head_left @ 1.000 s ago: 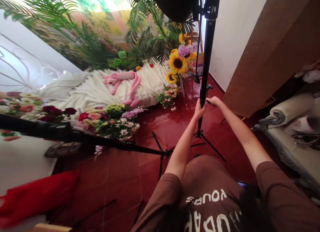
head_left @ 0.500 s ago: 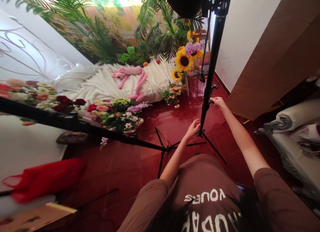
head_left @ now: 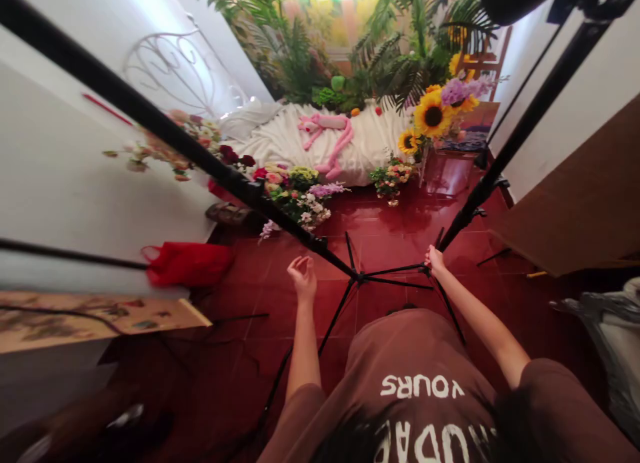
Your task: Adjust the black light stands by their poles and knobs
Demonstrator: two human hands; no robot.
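Observation:
My right hand (head_left: 434, 260) is closed at the lower end of the right light stand (head_left: 505, 143), just above where its legs spread. My left hand (head_left: 303, 276) hangs in the air, fingers loosely bent and apart, with nothing in it. Close to it, the left light stand (head_left: 240, 186) slants down to its spread legs (head_left: 356, 276) on the floor. The right stand's pole carries clamp knobs (head_left: 480, 212) above my right hand, and a black lamp head (head_left: 515, 0) shows at the top edge, partly cut off.
Flower bunches (head_left: 305, 196) and sunflowers (head_left: 431, 114) stand before a white draped bed (head_left: 370, 143) holding a pink plush toy (head_left: 330, 126). A red bag (head_left: 190, 263) lies left, near a patterned board (head_left: 150, 316). A brown panel (head_left: 570, 196) and pale sofa (head_left: 620, 350) stand right.
My left hand has moved away from the right stand toward the left one. My right hand has slid from a knob down to the stand's lower end. The view has turned left.

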